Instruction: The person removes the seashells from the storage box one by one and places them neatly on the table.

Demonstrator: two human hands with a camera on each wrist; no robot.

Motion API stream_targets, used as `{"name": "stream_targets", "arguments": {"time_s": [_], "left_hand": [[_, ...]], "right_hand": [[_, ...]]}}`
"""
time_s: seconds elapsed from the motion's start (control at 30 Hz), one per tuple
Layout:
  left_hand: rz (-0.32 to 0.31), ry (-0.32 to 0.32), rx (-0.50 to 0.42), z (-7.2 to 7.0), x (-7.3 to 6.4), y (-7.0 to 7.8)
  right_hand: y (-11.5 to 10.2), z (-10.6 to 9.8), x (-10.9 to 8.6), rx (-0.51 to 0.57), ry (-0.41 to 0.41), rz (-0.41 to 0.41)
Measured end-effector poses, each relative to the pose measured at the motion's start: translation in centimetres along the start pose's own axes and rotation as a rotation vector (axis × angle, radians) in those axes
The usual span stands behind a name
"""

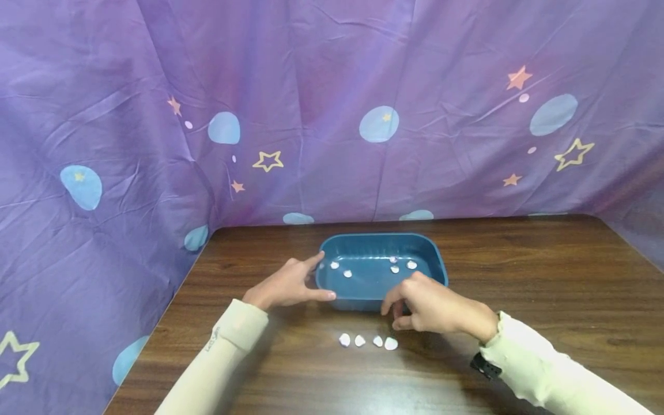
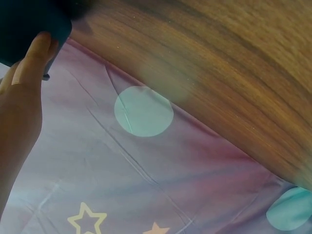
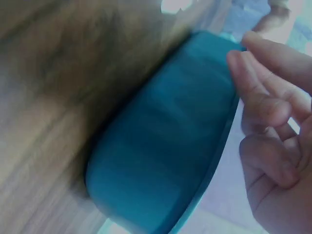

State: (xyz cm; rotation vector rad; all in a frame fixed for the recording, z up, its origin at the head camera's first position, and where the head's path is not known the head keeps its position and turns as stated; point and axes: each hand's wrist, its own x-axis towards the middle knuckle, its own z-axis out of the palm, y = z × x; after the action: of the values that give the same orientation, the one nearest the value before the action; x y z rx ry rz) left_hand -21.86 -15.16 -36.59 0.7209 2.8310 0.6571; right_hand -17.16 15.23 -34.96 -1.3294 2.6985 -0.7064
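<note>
A blue rectangular tub (image 1: 381,303) stands on the table with several small, shiny whitish pieces (image 1: 347,274) on its bottom. My left hand (image 1: 290,283) touches its left end, the thumb near the front corner and straight fingers at the rim. Over the front rim hovers my right hand (image 1: 433,305), fingers loosely bent, with no object visible between them. The right wrist view shows these bent fingers (image 3: 251,78) beside the tub's outer wall (image 3: 156,131). On the table in front of the tub, several similar whitish pieces (image 1: 360,340) lie in a row; some look heart-shaped.
The brown wooden table (image 1: 544,276) extends on both sides of the tub. Behind and at the left hangs a purple cloth (image 1: 321,115) with stars and blue blobs. A black strap (image 1: 486,366) shows at the right sleeve.
</note>
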Motion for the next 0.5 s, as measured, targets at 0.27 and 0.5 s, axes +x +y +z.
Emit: {"name": "stream_targets", "arguments": {"time_s": [0.27, 0.5], "left_hand": [[0.001, 0.000, -0.006, -0.3, -0.1, 0.0], [0.025, -0.007, -0.018, 0.0, 0.0, -0.2]], "right_hand": [[2.5, -1.8, 1.2, 0.104, 0.042, 0.034], [4.7, -3.0, 1.8, -0.048, 0.108, 0.037]]}}
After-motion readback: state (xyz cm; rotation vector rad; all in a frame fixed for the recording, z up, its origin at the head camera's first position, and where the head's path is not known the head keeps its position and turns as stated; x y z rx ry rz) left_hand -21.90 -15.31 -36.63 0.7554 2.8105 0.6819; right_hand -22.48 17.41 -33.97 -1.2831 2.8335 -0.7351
